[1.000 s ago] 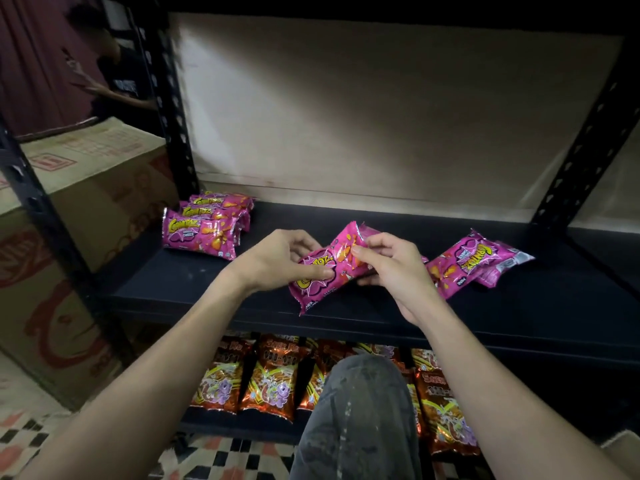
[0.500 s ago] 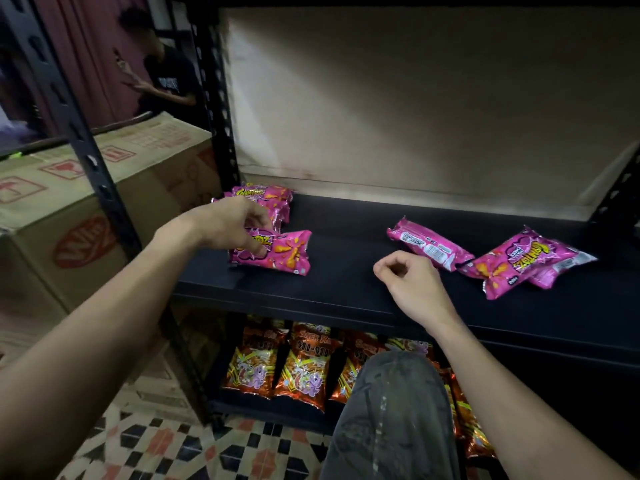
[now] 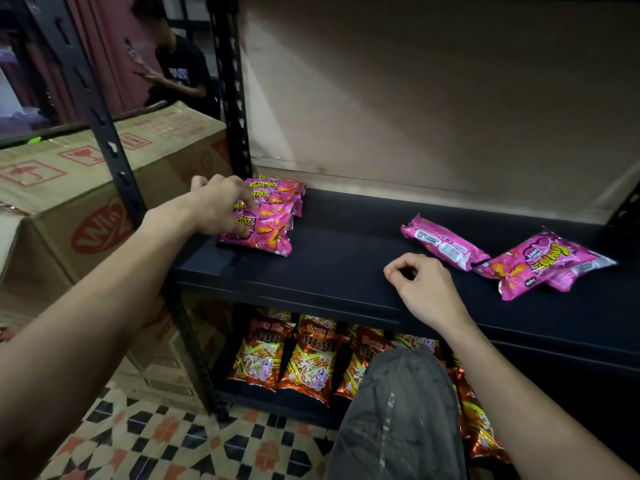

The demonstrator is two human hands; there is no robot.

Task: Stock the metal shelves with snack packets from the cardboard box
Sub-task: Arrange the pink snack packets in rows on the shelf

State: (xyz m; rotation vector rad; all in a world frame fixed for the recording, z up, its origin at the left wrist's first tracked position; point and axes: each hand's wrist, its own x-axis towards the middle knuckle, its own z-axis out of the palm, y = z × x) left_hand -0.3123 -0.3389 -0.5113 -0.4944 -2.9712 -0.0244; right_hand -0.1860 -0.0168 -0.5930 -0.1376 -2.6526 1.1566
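The left hand [image 3: 221, 207] rested on the row of glossy pink foil snack packets [image 3: 266, 213] at the left end of the dark metal shelf [image 3: 339, 268]. Its fingers [image 3: 251, 202] were spread over the front packet, pressing on it rather than closing around it. The right hand [image 3: 427, 289] hovered over the front edge of the shelf, fingers curled loosely inward and holding nothing. Near it, at the right of the shelf, a single pink packet [image 3: 443, 245] lay printed back up, and just beside that lay two overlapping pink packets [image 3: 540, 265]. On the lower shelf, orange foil snack packets [image 3: 304, 362] stood in a row. A brown cardboard box [image 3: 69, 188] with red printing stood to the left, beyond the black perforated upright [image 3: 114, 157].
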